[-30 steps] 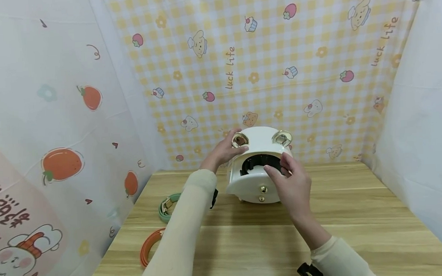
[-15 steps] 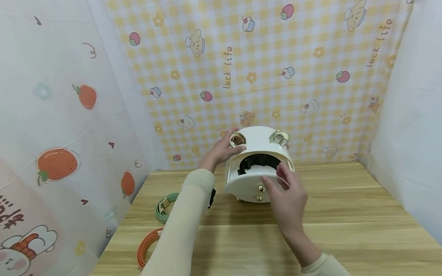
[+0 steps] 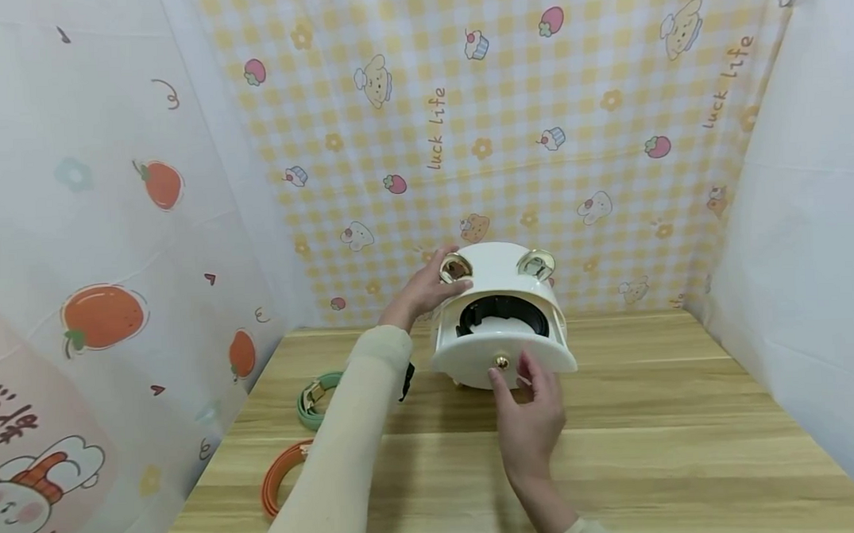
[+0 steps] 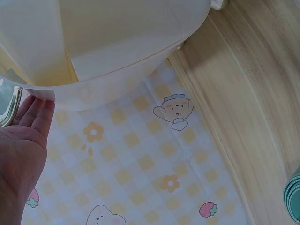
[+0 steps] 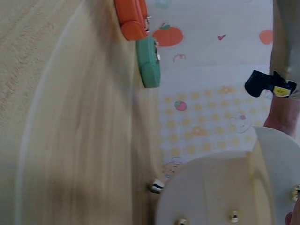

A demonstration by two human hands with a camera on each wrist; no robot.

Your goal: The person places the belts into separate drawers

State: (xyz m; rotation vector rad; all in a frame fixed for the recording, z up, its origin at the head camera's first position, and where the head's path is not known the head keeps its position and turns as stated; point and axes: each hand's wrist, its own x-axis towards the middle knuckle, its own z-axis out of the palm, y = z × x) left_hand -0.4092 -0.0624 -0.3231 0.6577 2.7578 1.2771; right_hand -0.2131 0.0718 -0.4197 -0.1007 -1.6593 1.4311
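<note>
A white storage box (image 3: 497, 259) with two gold-rimmed ears stands on the table, its upper drawer (image 3: 467, 356) pulled out. Coiled inside the drawer lies a black belt (image 3: 503, 304). My left hand (image 3: 422, 292) holds the box's upper left corner, thumb in front of the ear and fingers behind it; in the left wrist view the fingers (image 4: 41, 115) rest at the box's edge. My right hand (image 3: 530, 421) is in front of the drawer, thumb and fingertips apart beside its gold knob (image 3: 501, 363), holding nothing. The lower front of the box is partly hidden behind this hand.
A coiled green belt (image 3: 308, 407) and a coiled orange belt (image 3: 273, 484) lie on the wooden table (image 3: 657, 455) at the left, close to my left forearm. A yellow checked cloth (image 3: 365, 150) hangs behind the box, with white cloth at both sides.
My right hand has drawn back from the belt in the drawer and come down to the knob at the drawer front. My left hand keeps its place on the box.
</note>
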